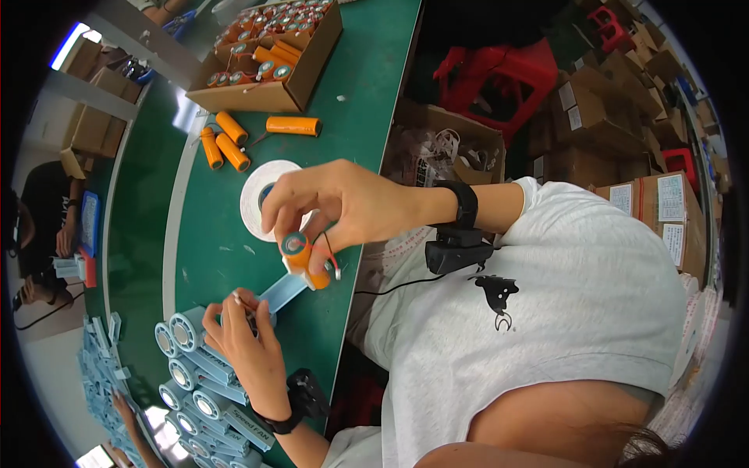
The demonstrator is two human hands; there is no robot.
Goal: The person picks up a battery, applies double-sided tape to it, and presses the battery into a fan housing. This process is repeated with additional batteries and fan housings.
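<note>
My right hand (pixel 343 203) is closed on an orange battery (pixel 296 246) with a teal end. A thin red wire with a small white plug hangs from it. White material, perhaps tape, shows beside the battery, at the end of a light-blue fan handle (pixel 282 293). My left hand (pixel 248 343) grips the other end of that handle, fingers pinched together; what lies under the fingertips is partly hidden. Just left of this hand, several light-blue handheld fans (pixel 186 374) are stacked in rows. A white tape roll (pixel 251 204) lies behind my right hand, partly covered by it.
Loose orange batteries (pixel 293 125) rest on the green table (pixel 355 93) near a cardboard box (pixel 257 97) full of more. Light-blue parts (pixel 101 374) pile up at far left, where another person's arm (pixel 133 421) reaches. A red stool (pixel 499 86) and cartons stand beyond the table edge.
</note>
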